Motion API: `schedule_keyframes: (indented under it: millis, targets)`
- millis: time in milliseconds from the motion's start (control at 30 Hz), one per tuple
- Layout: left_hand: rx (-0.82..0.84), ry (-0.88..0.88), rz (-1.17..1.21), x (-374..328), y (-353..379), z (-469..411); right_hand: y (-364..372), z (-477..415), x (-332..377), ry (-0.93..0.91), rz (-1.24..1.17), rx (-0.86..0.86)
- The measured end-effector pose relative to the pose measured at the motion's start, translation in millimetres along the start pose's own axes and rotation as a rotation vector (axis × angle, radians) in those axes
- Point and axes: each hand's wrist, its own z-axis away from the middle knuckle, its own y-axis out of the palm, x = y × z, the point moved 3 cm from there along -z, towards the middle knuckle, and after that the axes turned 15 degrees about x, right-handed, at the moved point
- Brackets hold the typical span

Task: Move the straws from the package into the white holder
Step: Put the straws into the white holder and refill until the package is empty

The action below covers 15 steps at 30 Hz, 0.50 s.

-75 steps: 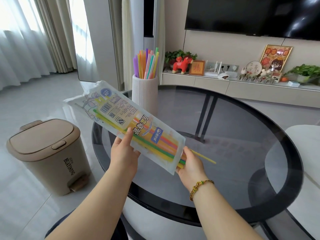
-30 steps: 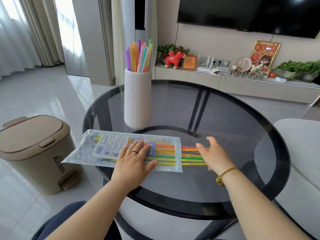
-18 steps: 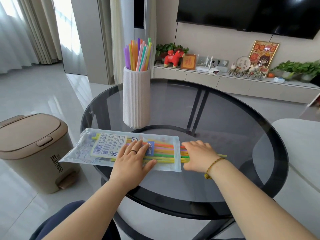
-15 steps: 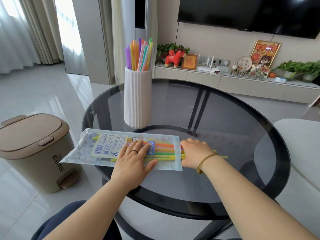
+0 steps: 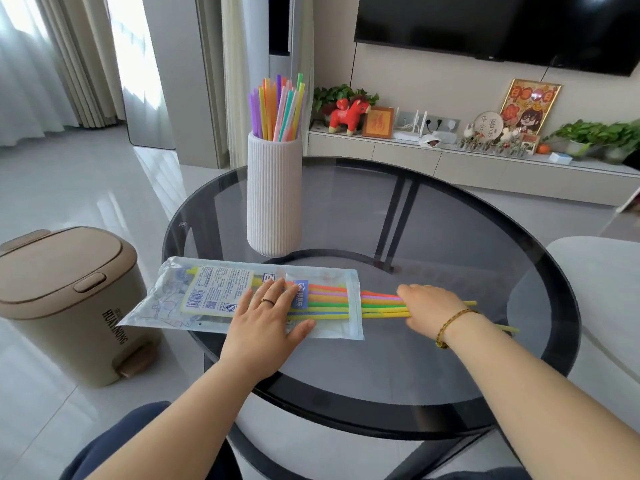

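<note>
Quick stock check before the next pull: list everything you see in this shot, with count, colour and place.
table: one, round dark glass, centre
holder: one, white ribbed, upright at table's back left, with mixed-colour straws standing in it
package: one, clear plastic with printed label, flat on table's near left
straws: a bundle, orange, pink, green, yellow, sticking out of the package's right end
bin: one, beige, on floor left of table
television: one, black, on wall
red toy horse: one, on wall shelf
potted plants: green, on shelf
left hand: flat on package, ring on it
right hand: on the straws, bracelet at wrist
</note>
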Motion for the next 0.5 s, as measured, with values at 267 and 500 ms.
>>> schedule_keyframes:
  millis: [267, 500]
  targets:
    - [0.031, -0.014, 0.01, 1.7, 2.4, -1.9, -1.1, 7.7, -32.7, 0.022, 0.093, -0.076]
    - [0.06, -0.028, 0.001, 2.7, 5.6, -4.8, -22.9, 28.5, -69.1, 0.08, 0.302, -0.174]
